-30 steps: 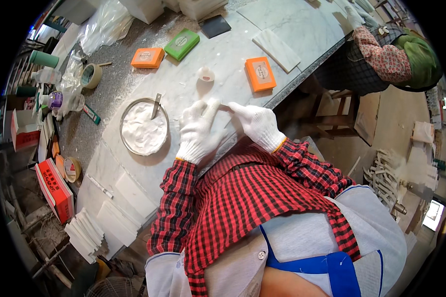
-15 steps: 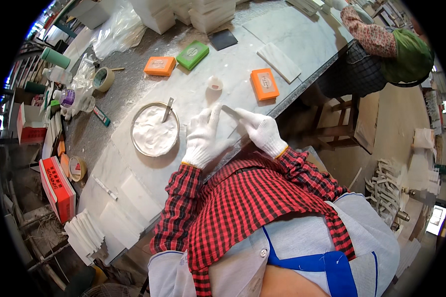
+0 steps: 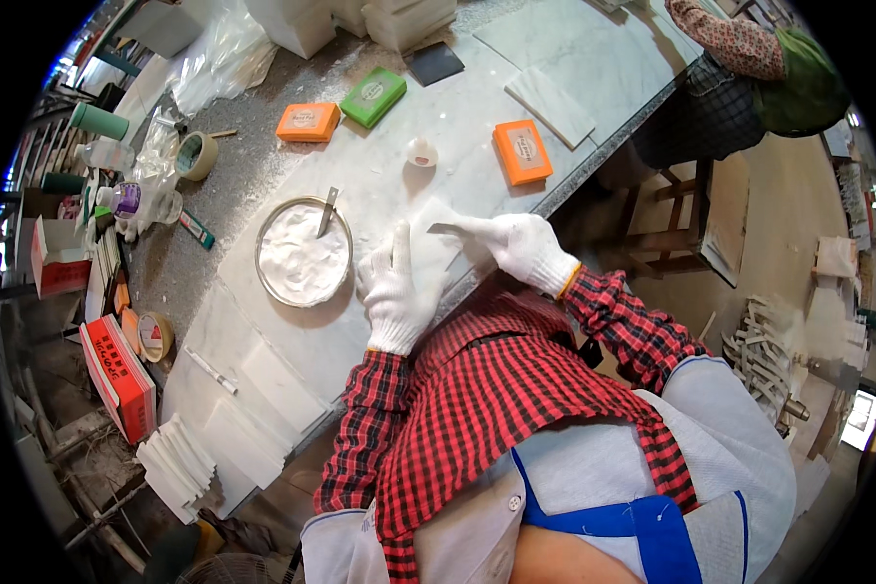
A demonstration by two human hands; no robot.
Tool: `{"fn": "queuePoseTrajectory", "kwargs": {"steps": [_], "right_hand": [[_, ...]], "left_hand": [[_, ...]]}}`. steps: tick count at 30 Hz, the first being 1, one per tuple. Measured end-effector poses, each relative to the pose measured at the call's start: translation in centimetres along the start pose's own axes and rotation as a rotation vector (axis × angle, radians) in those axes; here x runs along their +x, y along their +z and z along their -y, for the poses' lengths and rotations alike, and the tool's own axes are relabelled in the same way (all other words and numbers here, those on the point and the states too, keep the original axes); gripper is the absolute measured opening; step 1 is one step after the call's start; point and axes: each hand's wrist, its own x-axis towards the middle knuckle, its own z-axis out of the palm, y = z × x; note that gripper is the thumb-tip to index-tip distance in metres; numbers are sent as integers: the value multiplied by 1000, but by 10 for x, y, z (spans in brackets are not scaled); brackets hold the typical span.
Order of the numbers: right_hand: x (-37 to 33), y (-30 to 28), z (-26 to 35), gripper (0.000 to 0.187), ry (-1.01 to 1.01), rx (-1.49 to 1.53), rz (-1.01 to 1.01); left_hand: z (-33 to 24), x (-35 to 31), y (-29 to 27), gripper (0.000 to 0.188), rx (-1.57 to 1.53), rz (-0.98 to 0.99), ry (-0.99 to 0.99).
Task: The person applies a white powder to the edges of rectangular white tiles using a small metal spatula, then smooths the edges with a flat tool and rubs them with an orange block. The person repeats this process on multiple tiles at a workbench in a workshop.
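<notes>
My right hand [image 3: 530, 251], in a white knit glove, is closed round a small scraper with a thin grey metal blade [image 3: 445, 230] that points left. Just under and beyond the blade lies a pale, flat marble-like piece [image 3: 436, 212] on the table. My left hand [image 3: 396, 297], gloved the same way, rests low over the pale surface with its fingers stretched out. To its left stands a round metal bowl [image 3: 260, 255] of thick white paste [image 3: 304, 263], with a metal spatula [image 3: 327, 214] stuck in it. A small white round container [image 3: 421, 153] stands beyond my hands.
Orange boxes [image 3: 522, 153], a green box [image 3: 373, 97] and a dark square [image 3: 435, 64] lie farther back. Tape rolls [image 3: 197, 156] and plastic bottles [image 3: 146, 201] crowd the left. Thin white slabs [image 3: 248, 428] lie at the near left edge. A co-worker [image 3: 749, 73] is at far right.
My right hand has moved slightly up and right, turning the blade more level. My left hand has shifted down, apart from the blade. The view has shifted a little.
</notes>
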Motion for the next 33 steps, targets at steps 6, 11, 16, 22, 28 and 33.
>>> {"fn": "queuePoseTrajectory", "kwargs": {"steps": [6,11,16,22,28,33], "right_hand": [[5,-1,6,48,-25,46,63],[-17,-4,-26,46,62,666,116],[-31,-32,-43,43,601,953,-105],[-41,-24,-38,41,607,943,-73],[-13,-17,-46,35,97,536,-82],[13,-9,-43,35,-77,178,-13]], "left_hand": [[-1,0,4,98,-12,-27,-29],[-1,-1,3,98,-40,-44,-52],[-11,2,-2,93,56,11,-41],[-50,8,3,91,23,281,101],[-55,9,0,50,-427,4,126],[-24,0,-7,80,-42,-42,-21]]}}
